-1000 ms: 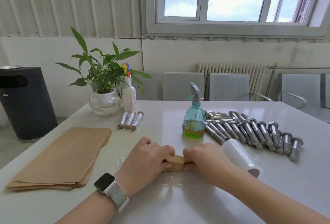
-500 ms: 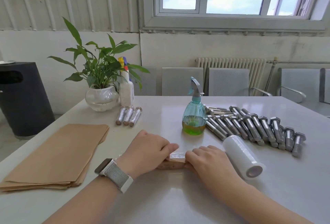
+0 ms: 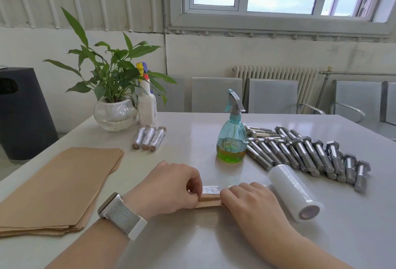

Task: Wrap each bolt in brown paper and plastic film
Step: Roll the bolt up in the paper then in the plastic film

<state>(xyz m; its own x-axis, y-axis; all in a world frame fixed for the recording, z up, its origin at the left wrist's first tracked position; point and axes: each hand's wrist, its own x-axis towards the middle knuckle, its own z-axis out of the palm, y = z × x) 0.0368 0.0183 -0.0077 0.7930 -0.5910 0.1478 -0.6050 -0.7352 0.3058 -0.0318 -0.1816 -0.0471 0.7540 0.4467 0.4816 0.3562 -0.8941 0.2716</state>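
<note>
Both hands are gripping the paper-wrapped bolt lying on the table in front of the spray bottle: left hand curling over its left end, right hand over its right. Film is lying against it, the film roll just right.

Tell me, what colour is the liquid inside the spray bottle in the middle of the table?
Yellowish green, under the bottle's teal plastic; the head view shows the spray bottle clearly.

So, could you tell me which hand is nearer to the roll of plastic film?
Right. The right hand lies just beside the roll of plastic film, while the left hand is farther away, across the paper-wrapped bolt.
</note>
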